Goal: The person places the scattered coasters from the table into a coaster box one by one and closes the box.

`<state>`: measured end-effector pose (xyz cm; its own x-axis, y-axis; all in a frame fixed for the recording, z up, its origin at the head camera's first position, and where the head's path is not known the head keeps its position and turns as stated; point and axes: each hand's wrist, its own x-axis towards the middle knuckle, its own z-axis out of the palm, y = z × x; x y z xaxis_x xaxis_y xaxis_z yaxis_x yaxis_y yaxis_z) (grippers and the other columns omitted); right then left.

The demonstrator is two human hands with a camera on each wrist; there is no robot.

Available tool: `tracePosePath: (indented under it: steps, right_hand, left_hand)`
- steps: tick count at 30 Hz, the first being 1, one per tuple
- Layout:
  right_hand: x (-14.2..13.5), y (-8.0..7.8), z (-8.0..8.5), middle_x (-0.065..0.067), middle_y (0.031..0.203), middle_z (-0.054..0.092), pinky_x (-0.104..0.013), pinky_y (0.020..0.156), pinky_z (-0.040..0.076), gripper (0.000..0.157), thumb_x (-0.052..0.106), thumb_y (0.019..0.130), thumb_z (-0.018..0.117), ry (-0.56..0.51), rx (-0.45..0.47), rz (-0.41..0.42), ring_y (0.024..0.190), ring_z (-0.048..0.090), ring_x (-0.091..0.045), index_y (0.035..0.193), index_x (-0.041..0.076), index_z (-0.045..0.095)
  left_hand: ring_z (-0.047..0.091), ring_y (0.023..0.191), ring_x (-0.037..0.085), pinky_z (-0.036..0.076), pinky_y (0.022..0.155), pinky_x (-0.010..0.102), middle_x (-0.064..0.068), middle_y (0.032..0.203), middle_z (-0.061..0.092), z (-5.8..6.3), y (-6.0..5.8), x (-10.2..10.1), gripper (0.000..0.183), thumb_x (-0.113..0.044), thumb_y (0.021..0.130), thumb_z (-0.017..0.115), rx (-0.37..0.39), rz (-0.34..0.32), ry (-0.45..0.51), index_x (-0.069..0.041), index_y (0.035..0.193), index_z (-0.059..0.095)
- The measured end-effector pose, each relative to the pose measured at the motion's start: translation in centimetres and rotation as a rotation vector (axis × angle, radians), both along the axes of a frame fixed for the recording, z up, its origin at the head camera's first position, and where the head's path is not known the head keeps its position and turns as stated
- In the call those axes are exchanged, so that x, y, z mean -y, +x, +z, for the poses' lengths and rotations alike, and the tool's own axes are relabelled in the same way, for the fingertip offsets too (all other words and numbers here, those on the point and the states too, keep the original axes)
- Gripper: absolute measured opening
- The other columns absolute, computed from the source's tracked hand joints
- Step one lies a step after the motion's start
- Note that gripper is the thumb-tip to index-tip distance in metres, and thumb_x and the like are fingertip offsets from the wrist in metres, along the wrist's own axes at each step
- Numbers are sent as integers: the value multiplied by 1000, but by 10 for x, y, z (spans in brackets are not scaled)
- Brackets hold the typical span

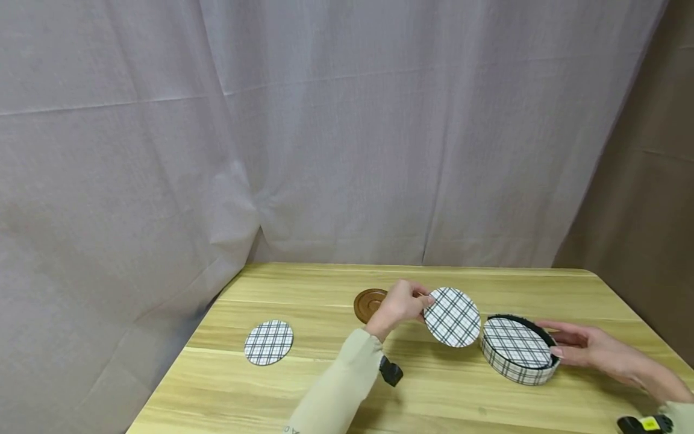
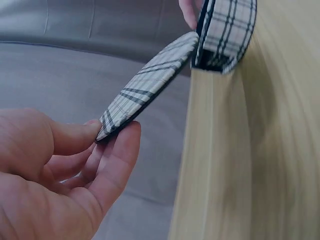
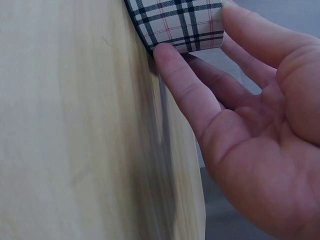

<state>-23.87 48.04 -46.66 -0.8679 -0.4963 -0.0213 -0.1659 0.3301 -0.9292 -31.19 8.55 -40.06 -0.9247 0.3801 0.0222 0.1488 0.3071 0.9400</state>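
Note:
My left hand (image 1: 400, 304) pinches a round plaid coaster (image 1: 452, 317) at its left edge, between thumb and fingers. The coaster is tilted above the table, and in the left wrist view its dark underside edge shows. To its right stands a round plaid coaster holder (image 1: 519, 377) with a black inner wall. Inside the holder lies another plaid coaster (image 1: 516, 343), face up. My right hand (image 1: 591, 346) grips the holder's right side, thumb at the rim. In the right wrist view a finger touches the lower edge of the holder's plaid wall (image 3: 175, 22).
A separate plaid coaster (image 1: 268, 342) lies flat on the left of the wooden table (image 1: 217, 386). Behind my left hand is a brown round disc (image 1: 370, 304) with ring grooves, partly hidden. A grey curtain (image 1: 347, 150) hangs along the table's back edge.

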Motion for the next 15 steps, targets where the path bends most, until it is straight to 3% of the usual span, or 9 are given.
tracePosePath:
  steps: [4,10,15]
  right_hand:
    - [0,1,2,31,124,55,-21,86,55,53,3,101,48,28,3,-30,113,50,15,150,-4,29]
    - [2,1,3,32,123,54,-20,86,55,54,6,101,50,59,0,-51,112,50,16,150,-4,28]
    - [5,0,5,34,122,53,-20,86,54,56,10,101,51,92,15,-56,111,49,17,150,-5,27]
  left_hand:
    - [67,60,19,61,65,38,2,70,64,-3,5,-18,7,-11,91,69,35,20,1,-4,92,71]
    - [71,71,39,60,71,49,4,66,61,-8,9,-37,5,-7,90,70,76,36,70,-3,87,69]
    - [70,66,36,59,73,51,7,67,63,-13,13,-51,5,-5,88,71,118,66,101,-2,88,68]
